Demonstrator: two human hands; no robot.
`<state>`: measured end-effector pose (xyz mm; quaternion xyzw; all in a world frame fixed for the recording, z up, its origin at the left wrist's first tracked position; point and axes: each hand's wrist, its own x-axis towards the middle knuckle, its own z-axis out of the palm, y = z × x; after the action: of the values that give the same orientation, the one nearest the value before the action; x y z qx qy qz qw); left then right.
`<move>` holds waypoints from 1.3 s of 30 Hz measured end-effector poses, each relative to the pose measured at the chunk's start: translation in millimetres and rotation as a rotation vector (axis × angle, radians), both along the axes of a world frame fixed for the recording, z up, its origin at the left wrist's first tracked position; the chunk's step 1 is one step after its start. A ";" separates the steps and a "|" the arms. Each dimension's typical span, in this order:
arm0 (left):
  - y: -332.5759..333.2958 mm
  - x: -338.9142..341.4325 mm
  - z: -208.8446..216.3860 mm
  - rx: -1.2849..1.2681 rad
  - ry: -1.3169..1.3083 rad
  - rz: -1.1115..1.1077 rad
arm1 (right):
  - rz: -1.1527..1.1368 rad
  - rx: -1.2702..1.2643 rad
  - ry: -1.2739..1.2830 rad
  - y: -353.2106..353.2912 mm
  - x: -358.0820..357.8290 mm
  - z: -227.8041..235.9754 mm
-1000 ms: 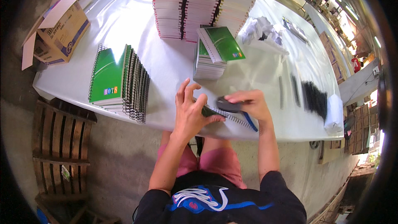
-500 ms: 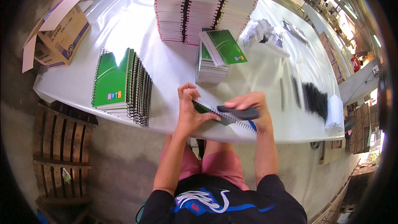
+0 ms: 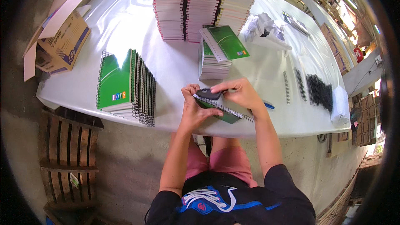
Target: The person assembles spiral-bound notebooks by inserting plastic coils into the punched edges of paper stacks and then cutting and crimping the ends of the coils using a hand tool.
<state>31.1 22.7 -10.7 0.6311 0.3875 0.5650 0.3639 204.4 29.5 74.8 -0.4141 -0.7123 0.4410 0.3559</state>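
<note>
Left hand (image 3: pixel 191 109): fingers (image 3: pixel 190 89) gripping the notebook (image 3: pixel 228 116) at its left end, thumb along the near side.
Right hand (image 3: pixel 242 95): fingers (image 3: pixel 221 87) closed around a black tool (image 3: pixel 209 95), at the upper-left end of the coil (image 3: pixel 234 111); whether tool and coil touch is unclear.
Notebook: held at the counter's near edge, between the hands, slanting down to the right; green cover, partly hidden by the left hand.
Coil: dark wire along the notebook's spine, running past its right end to the right wrist.
Counter (image 3: pixel 175 64): white, glossy.
Carton (image 3: pixel 63 43): brown, flaps up, far left.
Green pile (image 3: pixel 115 78): coiled notebooks, left of the hands.
Tall stacks (image 3: pixel 203 14): bound books, beyond the hands.
Small stack (image 3: pixel 214 70): just beyond the tool, a green notebook (image 3: pixel 231 43) askew on top.
Crumpled wrap (image 3: pixel 263 28): whitish, right of the stacks.
Pen (image 3: pixel 269 105): blue, near the right wrist, partly hidden.
Loose coils (image 3: pixel 301 84): two apart, left of a dark heap (image 3: pixel 319 93).
White bundle (image 3: pixel 341 107): beside the heap.
</note>
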 end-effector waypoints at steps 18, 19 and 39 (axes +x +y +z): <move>-33.9 -15.1 29.8 -0.432 -0.529 0.002 | -0.733 0.282 -0.574 -70.4 97.5 -22.0; -37.3 -15.3 33.0 -0.421 -0.537 0.025 | -0.707 0.248 -0.705 -82.6 85.6 -29.4; -63.2 -17.5 73.2 0.410 0.184 0.508 | -0.459 0.636 -0.527 -126.6 -51.4 25.8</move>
<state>13.6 -40.4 62.5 0.6228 0.4420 0.6443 0.0406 153.1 -97.1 100.7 -0.5289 -0.7683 -0.0093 0.3603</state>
